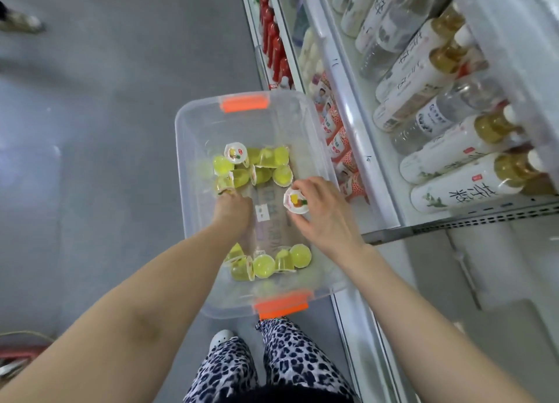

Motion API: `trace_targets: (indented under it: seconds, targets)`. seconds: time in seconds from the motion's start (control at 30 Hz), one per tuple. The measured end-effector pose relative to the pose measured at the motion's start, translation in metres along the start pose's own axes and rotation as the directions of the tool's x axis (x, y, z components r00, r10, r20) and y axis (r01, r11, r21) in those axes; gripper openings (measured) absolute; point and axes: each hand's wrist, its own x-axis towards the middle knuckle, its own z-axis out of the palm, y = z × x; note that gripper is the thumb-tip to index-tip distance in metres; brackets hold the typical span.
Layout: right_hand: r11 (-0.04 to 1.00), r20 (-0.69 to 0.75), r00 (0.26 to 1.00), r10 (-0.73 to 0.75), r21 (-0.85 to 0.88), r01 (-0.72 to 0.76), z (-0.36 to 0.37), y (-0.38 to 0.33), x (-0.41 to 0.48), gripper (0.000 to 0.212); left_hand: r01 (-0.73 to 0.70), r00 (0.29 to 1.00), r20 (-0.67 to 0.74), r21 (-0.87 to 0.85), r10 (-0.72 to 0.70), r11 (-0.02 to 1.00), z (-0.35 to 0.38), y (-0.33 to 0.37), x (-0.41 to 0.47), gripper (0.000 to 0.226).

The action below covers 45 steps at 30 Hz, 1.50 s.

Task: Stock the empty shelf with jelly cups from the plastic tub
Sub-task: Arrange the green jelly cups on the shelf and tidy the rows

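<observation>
As right hand [326, 218] holds cup [295, 201], lid up

Bare forearms ending in the left hand [231, 209] and right hand [325, 213], loose trousers [290, 363] in black-and-white leopard print just below the plastic tub [186, 173], white perforated clog [221, 338] below the tub's near-left corner.

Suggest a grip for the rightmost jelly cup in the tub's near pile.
Probably pinch the cup across its domed body from above, fingers on the far and near sides: its base faces up, lid hidden, and a neighbour crowds its left.
</observation>
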Motion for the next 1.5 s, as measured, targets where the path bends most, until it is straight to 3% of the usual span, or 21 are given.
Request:
trace_targets:
  seconds: [0.07, 0.13, 0.2, 0.27, 0.33, 0.4, 0.6, 0.87, 1.17, 1.3, 1.5]
  targets:
    - [1.0, -0.003, 1.0, 0.012, 0.016, -0.012, -0.004, -0.006, -0.002, 0.037, -0.009, 0.998, -0.058, -0.139, 0.001, 0.99, -0.01, -0.001, -0.008, 0.048]
    - [1.0, -0.024, 0.999, 0.022, 0.02, -0.022, -0.01, -0.013, -0.006, 0.037, -0.005, 0.995, -0.096, -0.42, -0.039, 0.907, -0.019, -0.005, -0.017, 0.05]
    - [0.998, -0.063, 0.996, 0.057, 0.024, -0.056, -0.017, -0.02, -0.014, 0.04, -0.055, 0.992, -0.117, -0.706, -0.039, 0.706, -0.024, -0.009, -0.03, 0.056]
    - [0.994, -0.106, 0.988, 0.108, 0.032, -0.105, -0.026, -0.027, -0.028, 0.045, -0.151, 0.986, -0.166, -0.893, 0.001, 0.424, -0.027, -0.013, -0.049, 0.059]
    - [0.987, -0.167, 0.973, 0.159, 0.051, -0.152, -0.035, -0.036, -0.044, 0.045, -0.23, 0.973, -0.231, -0.951, 0.021, 0.208, -0.028, -0.015, -0.072, 0.059]
    - [0.978, -0.233, 0.95, 0.207, 0.054, -0.2, -0.045, -0.045, -0.066, 0.042, -0.275, 0.961, -0.275, -0.957, 0.016, 0.095, -0.028, -0.015, -0.097, 0.058]
    - [0.932, -0.385, 0.856, 0.345, 0.029, -0.362, -0.072, -0.075, -0.146, 0.043, -0.485, 0.873, -0.478, -0.872, 0.101, 0.07, -0.034, -0.005, -0.165, 0.051]
    - [0.795, -0.575, 0.64, 0.509, 0.029, -0.606, -0.115, -0.123, -0.293, 0.039, -0.773, 0.621, -0.706, -0.623, 0.341, 0.118, -0.039, 0.063, -0.262, 0.048]
    - [0.538, -0.746, 0.31, 0.59, 0.077, -0.84, -0.143, -0.172, -0.491, 0.037, -0.928, 0.3, -0.7, -0.371, 0.648, 0.029, -0.033, 0.189, -0.394, 0.048]
    - [0.421, -0.788, 0.174, 0.591, 0.118, -0.899, -0.153, -0.192, -0.575, 0.037, -0.952, 0.162, -0.657, -0.301, 0.737, -0.06, -0.021, 0.247, -0.454, 0.049]
    - [0.291, -0.816, 0.049, 0.576, 0.149, -0.945, -0.17, -0.213, -0.693, 0.038, -0.934, 0.035, -0.581, -0.309, 0.813, -0.18, 0.005, 0.335, -0.541, 0.051]
